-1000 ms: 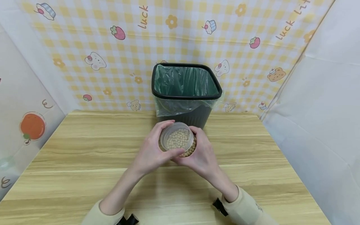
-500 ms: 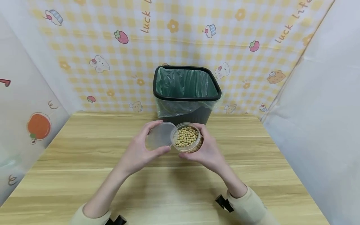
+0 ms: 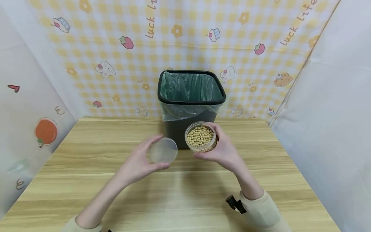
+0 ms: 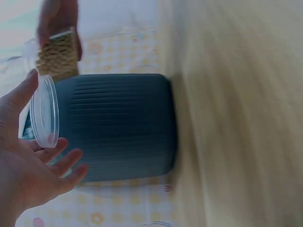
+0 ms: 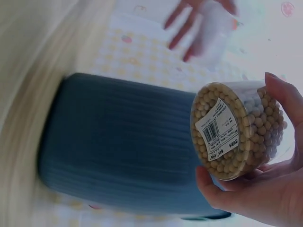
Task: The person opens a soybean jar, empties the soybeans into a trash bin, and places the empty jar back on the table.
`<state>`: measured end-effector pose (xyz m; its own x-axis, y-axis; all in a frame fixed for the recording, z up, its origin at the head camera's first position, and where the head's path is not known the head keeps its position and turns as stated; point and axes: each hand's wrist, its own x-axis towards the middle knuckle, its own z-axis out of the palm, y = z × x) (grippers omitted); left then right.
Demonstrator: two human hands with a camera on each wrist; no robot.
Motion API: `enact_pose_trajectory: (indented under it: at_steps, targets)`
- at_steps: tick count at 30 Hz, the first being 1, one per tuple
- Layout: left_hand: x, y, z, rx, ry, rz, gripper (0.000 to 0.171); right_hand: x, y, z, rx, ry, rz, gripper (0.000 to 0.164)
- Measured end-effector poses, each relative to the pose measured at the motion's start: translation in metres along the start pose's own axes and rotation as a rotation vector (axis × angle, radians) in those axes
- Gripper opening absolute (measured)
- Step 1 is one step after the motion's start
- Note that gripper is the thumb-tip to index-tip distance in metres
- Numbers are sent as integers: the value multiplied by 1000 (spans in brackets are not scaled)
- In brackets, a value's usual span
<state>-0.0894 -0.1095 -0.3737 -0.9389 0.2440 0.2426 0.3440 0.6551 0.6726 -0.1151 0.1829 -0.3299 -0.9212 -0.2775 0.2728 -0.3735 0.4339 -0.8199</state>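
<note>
My left hand point(image 3: 141, 160) pinches a round translucent lid point(image 3: 164, 150) by its rim, thumb on one side and fingers on the other. A clear plastic jar point(image 3: 189, 146), uncovered and nearly full of soybeans point(image 3: 200, 136), is gripped around its side by my right hand point(image 3: 224, 149). Both are held up off the table, the lid to the left of the jar. In the right wrist view a white barcode label point(image 5: 219, 130) shows on the jar's base. Directly behind the two hands stands a dark trash bin point(image 3: 176, 129).
A green bag point(image 3: 189, 86) lines the bin, folded over its black rim point(image 3: 191, 102). The wooden table point(image 3: 185, 199) spreads beneath. Behind it hangs a yellow checked cloth point(image 3: 116, 64), with a white side panel point(image 3: 327, 112) at right.
The lid has come off the jar. My left hand has carried it left and slightly down; my right hand has shifted right with the jar. The soybeans are now uncovered.
</note>
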Motion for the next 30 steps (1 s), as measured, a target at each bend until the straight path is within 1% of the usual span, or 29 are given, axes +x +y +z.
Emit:
enact_pose_trajectory:
  at_steps: [5,7,13,15,17,22,30]
  targets:
    - [-3,-9,17,15,-51,-32,94,0,-2,-16,21,-1,50,93]
    - [-4,-13,22,15,-83,-46,94,-1,-4,-23,28,11,62,93]
    - [-2,-23,41,14,-187,-42,97,-3,-7,-44,39,52,88,96]
    - [-1,-26,47,22,-210,-37,99,-5,-8,-50,40,70,97,96]
    - [-1,-29,52,48,-225,-14,101,-6,-10,-56,36,91,108,96]
    - [-3,-32,61,112,-243,9,102,-8,-11,-68,26,135,106,93]
    - [-5,-29,69,126,-317,-20,104,-17,-10,-83,29,187,128,90]
